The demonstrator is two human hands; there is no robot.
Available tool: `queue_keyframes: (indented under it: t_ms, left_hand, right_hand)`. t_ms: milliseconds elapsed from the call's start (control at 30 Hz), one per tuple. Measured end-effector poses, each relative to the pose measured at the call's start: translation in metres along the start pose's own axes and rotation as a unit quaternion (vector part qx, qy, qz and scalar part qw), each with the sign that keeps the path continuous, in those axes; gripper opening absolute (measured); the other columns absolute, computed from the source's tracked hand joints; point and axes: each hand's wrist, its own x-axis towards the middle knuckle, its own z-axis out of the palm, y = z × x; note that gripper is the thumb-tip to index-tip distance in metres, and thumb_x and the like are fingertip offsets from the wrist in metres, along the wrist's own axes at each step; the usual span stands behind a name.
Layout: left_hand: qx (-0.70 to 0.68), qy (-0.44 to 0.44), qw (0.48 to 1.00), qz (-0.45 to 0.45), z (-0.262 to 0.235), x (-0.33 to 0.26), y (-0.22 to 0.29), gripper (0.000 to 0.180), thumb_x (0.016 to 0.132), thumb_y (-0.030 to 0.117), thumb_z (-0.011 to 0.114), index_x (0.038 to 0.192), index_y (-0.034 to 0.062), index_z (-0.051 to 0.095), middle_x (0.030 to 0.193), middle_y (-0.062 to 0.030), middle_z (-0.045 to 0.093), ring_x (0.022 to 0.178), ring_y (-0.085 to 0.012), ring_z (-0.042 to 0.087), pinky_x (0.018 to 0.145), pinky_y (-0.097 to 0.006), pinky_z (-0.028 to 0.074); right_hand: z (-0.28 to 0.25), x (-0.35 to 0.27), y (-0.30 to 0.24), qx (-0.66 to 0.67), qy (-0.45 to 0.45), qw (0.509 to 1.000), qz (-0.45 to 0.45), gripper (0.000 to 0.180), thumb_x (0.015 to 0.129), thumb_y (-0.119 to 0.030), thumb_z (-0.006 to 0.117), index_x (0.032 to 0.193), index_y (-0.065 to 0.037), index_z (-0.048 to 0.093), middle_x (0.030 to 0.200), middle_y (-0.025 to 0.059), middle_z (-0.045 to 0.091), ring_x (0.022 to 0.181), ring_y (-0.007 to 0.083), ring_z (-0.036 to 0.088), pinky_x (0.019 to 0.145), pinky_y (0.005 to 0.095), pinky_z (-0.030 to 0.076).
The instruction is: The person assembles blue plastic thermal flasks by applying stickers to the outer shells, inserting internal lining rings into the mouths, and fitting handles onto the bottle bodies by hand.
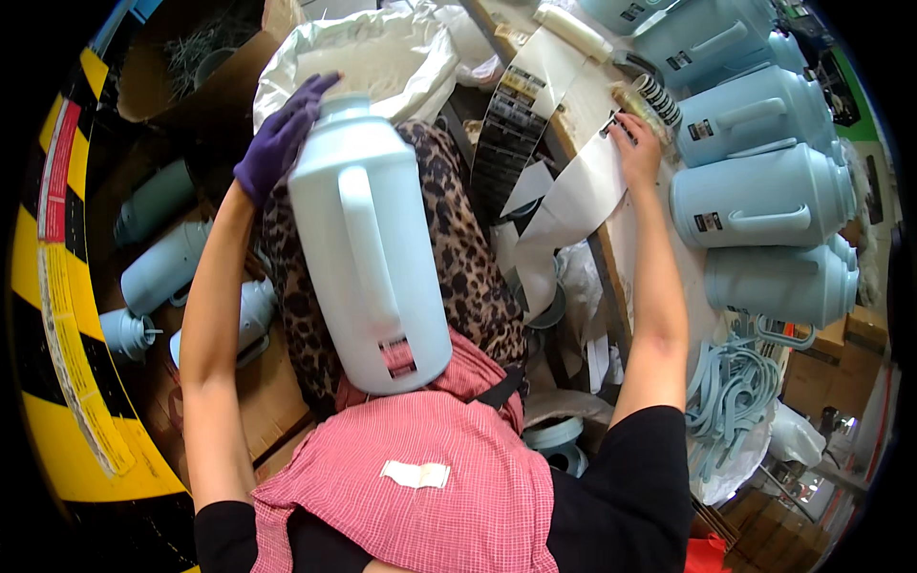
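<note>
A light-blue thermos jug (330,258) lies tilted across my lap, its neck away from me and its handle facing up. Near its lower end sits a small dark and pink label (397,356). My left hand (282,138), in a purple glove, grips the jug at its shoulder and neck. On the right, my bare right hand (635,148) pinches the end of a white label strip (578,196) over the worktable. The strip curves down past the table's edge. Between those fingertips shows a small dark piece, probably a label; its details are too small to tell.
Several light-blue jugs (745,196) lie in a row at the right, above a pile of light-blue straps (731,401). A white-lined sack (358,53) stands ahead. More jugs (167,267) lie in a carton at the left, beside a yellow-and-black striped edge (91,382).
</note>
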Motion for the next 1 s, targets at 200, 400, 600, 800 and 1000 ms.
queue_keyframes:
  t_ms: [200,400,600,800,1000]
  left_hand:
    - [0.184,-0.041,0.971,-0.148,-0.021,0.000,0.140,0.022,0.100,0.016,0.063,0.109,-0.0035,0.068,0.097,-0.0056,0.068,0.091,-0.0168,0.061,0.088,-0.030,0.050]
    - [0.081,-0.173,0.981,-0.040,-0.038,0.004,0.151,0.039,0.095,0.027,0.072,0.117,-0.0054,0.068,0.098,-0.0103,0.069,0.091,-0.0172,0.062,0.084,-0.034,0.052]
    - [0.501,-0.083,0.829,-0.234,0.011,0.053,0.127,0.072,0.100,0.072,0.042,0.100,0.0062,0.073,0.099,-0.0200,0.074,0.093,-0.0390,0.071,0.088,-0.049,0.053]
    - [0.236,0.243,0.941,0.008,0.042,0.031,0.067,0.046,0.104,0.047,0.057,0.116,0.0050,0.073,0.112,-0.0153,0.074,0.099,-0.0275,0.071,0.090,-0.038,0.055]
    - [0.085,0.272,0.958,0.018,0.069,-0.080,0.117,0.030,0.099,0.038,0.065,0.103,0.0094,0.074,0.102,-0.0143,0.068,0.096,-0.0297,0.062,0.092,-0.042,0.048]
  right_hand:
    - [-0.004,0.013,-0.003,-0.002,-0.023,0.991,0.129,0.026,0.081,-0.031,0.084,0.099,-0.014,0.083,0.096,0.0064,0.077,0.093,0.0233,0.070,0.092,0.0348,0.050]
    - [-0.012,0.009,-0.043,-0.045,0.011,0.991,0.125,0.018,0.085,-0.029,0.081,0.095,-0.014,0.083,0.087,0.0053,0.079,0.080,0.0235,0.073,0.084,0.0332,0.053]
    - [-0.048,-0.052,-0.161,0.129,0.034,0.987,0.091,0.011,0.085,-0.008,0.083,0.093,-0.002,0.078,0.117,0.0062,0.070,0.103,0.0183,0.067,0.093,0.0323,0.050]
    - [-0.042,-0.097,-0.294,0.541,-0.075,0.800,0.247,0.008,0.085,0.004,0.078,0.093,0.002,0.077,0.130,0.0102,0.061,0.115,0.0162,0.060,0.097,0.0274,0.047]
    - [0.003,-0.094,-0.377,0.637,-0.096,0.726,0.243,0.008,0.087,-0.002,0.081,0.094,-0.001,0.077,0.131,0.0081,0.057,0.123,0.0174,0.052,0.103,0.0316,0.041]
